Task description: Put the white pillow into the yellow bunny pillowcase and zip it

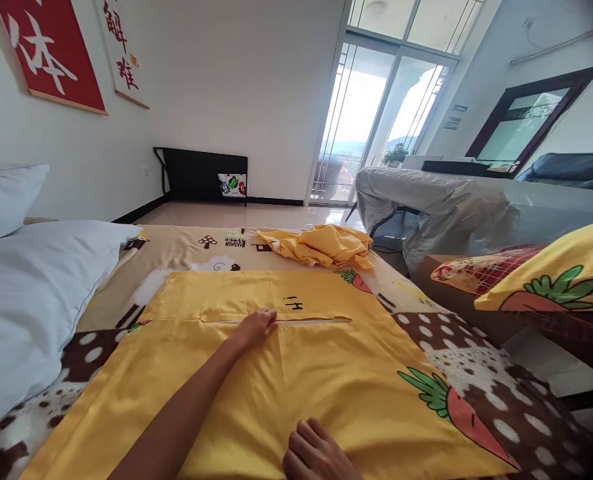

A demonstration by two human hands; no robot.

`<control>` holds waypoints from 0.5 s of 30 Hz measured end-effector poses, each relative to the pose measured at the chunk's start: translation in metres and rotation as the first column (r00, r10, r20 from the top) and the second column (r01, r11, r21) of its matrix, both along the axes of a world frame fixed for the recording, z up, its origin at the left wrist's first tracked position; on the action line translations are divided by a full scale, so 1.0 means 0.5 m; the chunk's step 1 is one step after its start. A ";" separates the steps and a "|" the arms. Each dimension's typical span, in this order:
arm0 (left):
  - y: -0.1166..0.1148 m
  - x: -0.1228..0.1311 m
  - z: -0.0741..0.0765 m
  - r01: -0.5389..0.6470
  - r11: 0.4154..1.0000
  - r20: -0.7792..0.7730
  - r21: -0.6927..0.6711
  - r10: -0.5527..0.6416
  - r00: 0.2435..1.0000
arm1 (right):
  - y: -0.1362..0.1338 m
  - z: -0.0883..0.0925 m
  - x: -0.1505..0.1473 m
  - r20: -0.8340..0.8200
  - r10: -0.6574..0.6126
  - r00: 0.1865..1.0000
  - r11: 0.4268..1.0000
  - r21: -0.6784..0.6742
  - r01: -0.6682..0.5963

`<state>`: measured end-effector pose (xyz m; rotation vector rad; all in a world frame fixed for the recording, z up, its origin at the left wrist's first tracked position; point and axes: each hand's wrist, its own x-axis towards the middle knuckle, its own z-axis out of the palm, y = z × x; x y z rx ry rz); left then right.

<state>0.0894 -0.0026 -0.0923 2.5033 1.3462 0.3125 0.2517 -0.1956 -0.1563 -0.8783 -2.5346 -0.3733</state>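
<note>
Fingers of the right hand (318,457) curl downward at the bottom centre of the frame, with the knuckles raised and the fingertips on the yellow pillowcase (326,387). Whether they pinch the cloth cannot be determined. The pillowcase lies flat on the bed and fills the lower centre of the frame. A carrot print (456,408) is at its lower-right corner.

The left forearm runs from the lower left to the centre. The left hand (256,327) rests palm down on the pillowcase, with the fingers extended together along a pale seam line (316,321) that crosses the cloth horizontally. No fold is visibly held between the fingers, so the hand is flat and unclenched. A small black handwritten mark (293,305) sits just beyond the seam, on the far panel of the pillowcase.

Under the pillowcase is a patterned bedsheet (481,363), brown with white dots at right. A white pillow (21,300) lies at the left edge of the frame, near the pillowcase. A yellow cushion (556,277) with a carrot print is at the right edge.

Beyond the pillowcase, in the upper centre, a crumpled yellow cloth (321,245) lies on the sheet, well apart from both hands. To its right stands furniture under a grey cover (451,203). A black bench (201,175) stands against the far wall. A glass balcony door (371,113) is at upper centre-right. A red wall hanging (51,53) is at upper left.
</note>
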 end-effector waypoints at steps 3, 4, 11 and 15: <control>-0.011 -0.004 0.001 -0.010 1.000 -0.037 0.011 0.011 0.999 | 0.008 0.026 0.003 -0.012 0.030 0.999 0.989 -0.144 -0.032; -0.015 -0.005 0.001 -0.017 0.999 -0.050 0.032 0.019 0.999 | 0.018 0.046 0.007 -0.042 0.009 0.999 0.971 -0.236 -0.018; -0.051 -0.067 -0.005 -0.043 0.984 -0.119 0.174 0.065 0.991 | 0.179 0.173 0.077 -0.078 -0.362 0.929 0.787 -0.560 0.260; -0.075 -0.153 -0.022 -0.126 0.961 -0.098 0.244 0.154 0.983 | 0.236 0.129 0.105 0.040 -0.377 0.925 0.746 -0.579 0.329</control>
